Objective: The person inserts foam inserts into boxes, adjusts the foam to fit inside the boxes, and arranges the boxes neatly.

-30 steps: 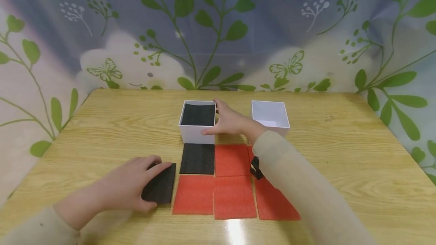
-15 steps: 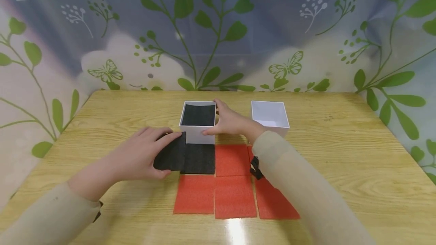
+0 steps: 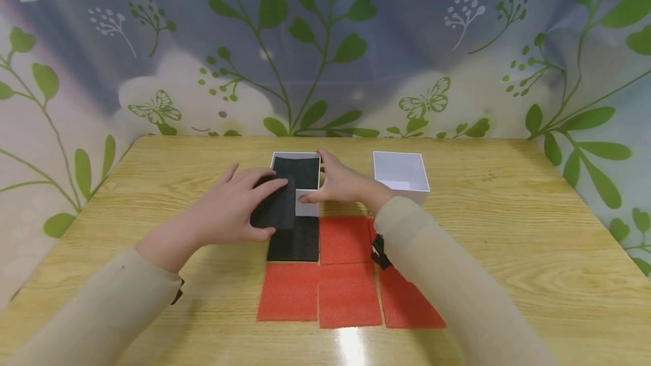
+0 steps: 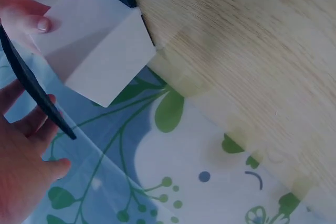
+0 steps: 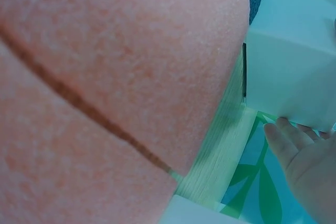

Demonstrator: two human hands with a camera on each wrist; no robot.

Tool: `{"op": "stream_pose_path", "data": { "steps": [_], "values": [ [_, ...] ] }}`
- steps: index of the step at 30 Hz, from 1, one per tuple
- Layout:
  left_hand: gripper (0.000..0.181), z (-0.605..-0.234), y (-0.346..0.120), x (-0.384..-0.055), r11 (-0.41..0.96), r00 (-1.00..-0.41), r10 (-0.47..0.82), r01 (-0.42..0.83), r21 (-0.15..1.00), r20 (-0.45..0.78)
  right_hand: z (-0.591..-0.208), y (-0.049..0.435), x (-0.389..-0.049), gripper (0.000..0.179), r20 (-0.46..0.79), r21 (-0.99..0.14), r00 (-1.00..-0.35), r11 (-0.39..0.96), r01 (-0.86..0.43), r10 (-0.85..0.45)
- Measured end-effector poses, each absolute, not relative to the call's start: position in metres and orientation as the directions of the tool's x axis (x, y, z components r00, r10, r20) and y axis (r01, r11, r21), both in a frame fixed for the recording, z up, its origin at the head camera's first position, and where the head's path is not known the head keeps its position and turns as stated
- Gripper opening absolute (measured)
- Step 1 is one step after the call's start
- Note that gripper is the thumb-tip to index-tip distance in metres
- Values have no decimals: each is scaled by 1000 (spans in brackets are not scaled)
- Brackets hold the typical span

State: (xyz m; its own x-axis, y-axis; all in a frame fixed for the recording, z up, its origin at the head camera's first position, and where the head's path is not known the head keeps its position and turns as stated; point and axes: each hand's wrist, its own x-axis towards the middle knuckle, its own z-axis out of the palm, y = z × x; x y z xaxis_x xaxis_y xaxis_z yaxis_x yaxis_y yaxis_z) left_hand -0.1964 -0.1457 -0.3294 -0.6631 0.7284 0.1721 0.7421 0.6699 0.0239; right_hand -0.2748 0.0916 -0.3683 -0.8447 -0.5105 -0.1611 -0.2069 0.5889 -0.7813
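Note:
My left hand (image 3: 229, 202) grips a black square felt-like sheet (image 3: 277, 208) by its edges, held up in front of the left white box (image 3: 307, 204). In the left wrist view that sheet (image 4: 35, 90) appears nearly edge-on, apart from the box (image 4: 100, 40). Another black sheet (image 3: 297, 169) lies inside this box. My right hand (image 3: 348, 181) holds the box at its right side, thumb on the front and fingers towards the back corner. On the table before the box lies a further black sheet (image 3: 307, 242), partly covered from sight by the raised one.
Several red square sheets (image 3: 350, 295) lie flat in rows nearer me; my right forearm hides part of them. A second white box (image 3: 402, 171) stands to the right, its visible inside bare. A printed curtain (image 3: 325, 44) hangs behind the wooden table (image 3: 508, 213).
My left hand has lifted the black sheet from the table left of the red sheets and carried it up and right to the left box. The right hand stays on the box.

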Motion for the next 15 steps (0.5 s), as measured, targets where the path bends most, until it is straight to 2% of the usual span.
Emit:
{"op": "stream_pose_path", "data": {
  "steps": [8,15],
  "values": [
    [76,-337,-139,-214,661,-661,732,748,61,165,-368,93,-275,113,-178,-772,-841,602,-203,-512],
    [74,-341,-131,-220,657,-663,737,748,91,129,-367,92,-275,105,-167,-776,-835,593,-217,-525]
  ]
}}
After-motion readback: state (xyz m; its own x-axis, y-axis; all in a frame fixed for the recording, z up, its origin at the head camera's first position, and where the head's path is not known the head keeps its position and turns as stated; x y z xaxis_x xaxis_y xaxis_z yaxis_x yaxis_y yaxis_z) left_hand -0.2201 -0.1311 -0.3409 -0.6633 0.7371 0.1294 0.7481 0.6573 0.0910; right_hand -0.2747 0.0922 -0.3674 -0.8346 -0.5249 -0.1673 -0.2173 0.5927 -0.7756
